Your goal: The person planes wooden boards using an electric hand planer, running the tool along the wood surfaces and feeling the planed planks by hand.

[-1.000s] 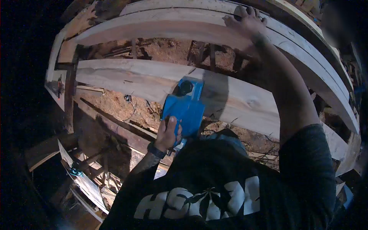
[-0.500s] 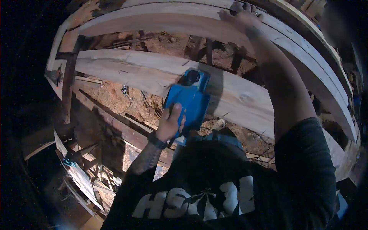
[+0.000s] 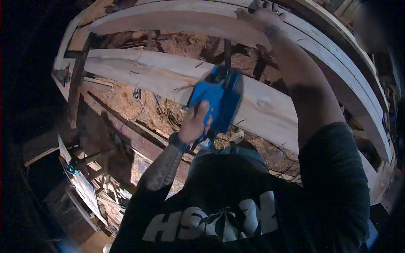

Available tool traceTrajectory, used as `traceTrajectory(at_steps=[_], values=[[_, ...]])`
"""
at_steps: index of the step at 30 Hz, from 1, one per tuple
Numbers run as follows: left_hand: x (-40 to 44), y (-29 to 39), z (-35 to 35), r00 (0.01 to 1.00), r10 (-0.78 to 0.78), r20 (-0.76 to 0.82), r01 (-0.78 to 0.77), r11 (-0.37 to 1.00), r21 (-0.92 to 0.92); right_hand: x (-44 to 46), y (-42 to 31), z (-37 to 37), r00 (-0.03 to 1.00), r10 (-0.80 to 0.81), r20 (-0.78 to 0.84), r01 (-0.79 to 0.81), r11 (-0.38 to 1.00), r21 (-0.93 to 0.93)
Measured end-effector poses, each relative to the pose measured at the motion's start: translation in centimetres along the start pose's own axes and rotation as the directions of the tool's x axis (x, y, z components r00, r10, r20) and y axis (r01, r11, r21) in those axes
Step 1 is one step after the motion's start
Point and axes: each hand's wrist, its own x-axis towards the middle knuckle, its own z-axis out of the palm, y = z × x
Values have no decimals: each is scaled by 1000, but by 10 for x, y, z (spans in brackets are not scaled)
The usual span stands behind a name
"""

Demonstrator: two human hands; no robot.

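Observation:
My left hand (image 3: 195, 123) is closed round the rear of a blue electric planer (image 3: 211, 99) with a dark round front knob. The planer lies across the nearer pale wooden plank (image 3: 147, 69); whether its sole touches the wood I cannot tell. My right hand (image 3: 263, 16), stretched out at the top, rests on the upper face of the farther plank (image 3: 198, 10). Its fingers are spread and hold nothing I can see.
Below the planks, wood shavings (image 3: 118, 97) cover the ground, with a dark cable (image 3: 141, 105) among them. A dark crosspiece (image 3: 76, 95) stands at the planks' left end. Scrap wood (image 3: 88, 192) lies at lower left.
The planer and my left hand have shifted right and slightly away from my body. My right hand stays on the farther plank, and the whole view has moved a little.

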Motion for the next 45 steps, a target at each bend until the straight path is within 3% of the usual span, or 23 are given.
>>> traceTrajectory(at_steps=[3,6,12,15,22,23,26,28,30,34,35,36,39,42,45], values=[[-25,-17,7,998,-62,-34,60,998,-35,-29,-13,-45,967,20,253,-33,998,45],[-19,-13,15,998,-58,-36,55,996,-77,-24,-15,-31,978,72,194,-68,997,-26],[31,26,35,1000,21,7,-21,999,-29,-22,-12,-32,965,60,255,-80,995,67],[27,24,34,999,50,-18,-51,999,-6,19,19,49,992,3,-130,-10,998,-58],[-36,-22,28,996,80,-36,-81,997,-6,10,13,38,999,36,-4,-36,999,-28],[-31,-21,29,994,99,-39,-99,995,17,10,10,33,999,39,-14,-40,999,-30],[15,-10,38,879,475,-23,-432,818,379,12,11,35,998,2,-63,-2,1000,1],[40,2,46,877,480,-16,-434,807,400,15,18,45,994,-14,-109,14,1000,-1],[55,16,51,976,213,-41,-203,963,176,17,17,47,987,-12,-157,7,999,-34],[9,-5,37,987,158,-4,-157,984,87,8,13,33,997,-7,-80,3,999,-49],[-13,-7,36,982,178,-64,-169,978,125,7,13,32,998,-11,-68,10,1000,-18],[-30,-8,28,997,66,-32,-63,995,75,7,12,27,998,-13,-57,14,1000,13],[-50,-20,22,993,94,-67,-86,990,108,-32,-13,-44,963,37,267,-72,990,123],[-17,-18,34,985,166,-54,-163,984,67,-18,-11,-21,967,74,243,-96,992,82],[24,10,49,986,163,-13,-162,983,90,-40,-34,-61,970,78,229,-63,996,-70]])
